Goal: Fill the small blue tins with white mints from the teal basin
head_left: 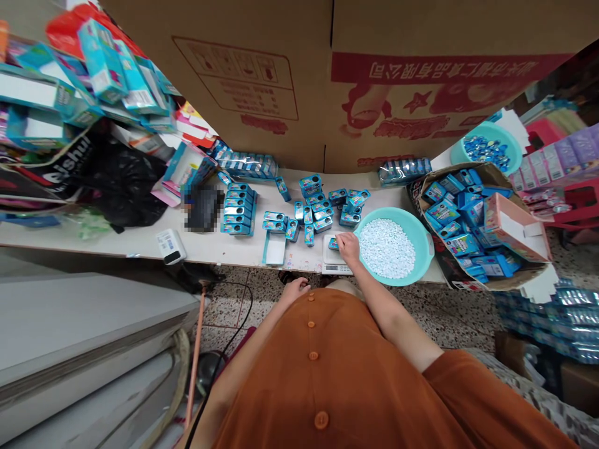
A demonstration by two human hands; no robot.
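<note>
My right hand [349, 247] is closed in a pinch beside a small blue tin [333, 243] that sits on a white digital scale [333, 265]. What the fingertips hold, if anything, is hidden. Just right of this hand stands a turquoise basin [427, 262] filled with small white pellets [388, 248]. My left hand [296, 289] rests at my front, below the table edge, its fingers loosely apart with nothing visible in them. Several more blue tins [322, 212] are grouped behind the scale, close to a small open box [274, 248].
Large cartons [322, 143] wall off the back of the table. At right stand a carton of blue packs [463, 218] and a bowl of blue wrapped pieces [489, 153]. Stacked tins [238, 211], a white device [171, 246] and a black bag [131, 181] lie leftward.
</note>
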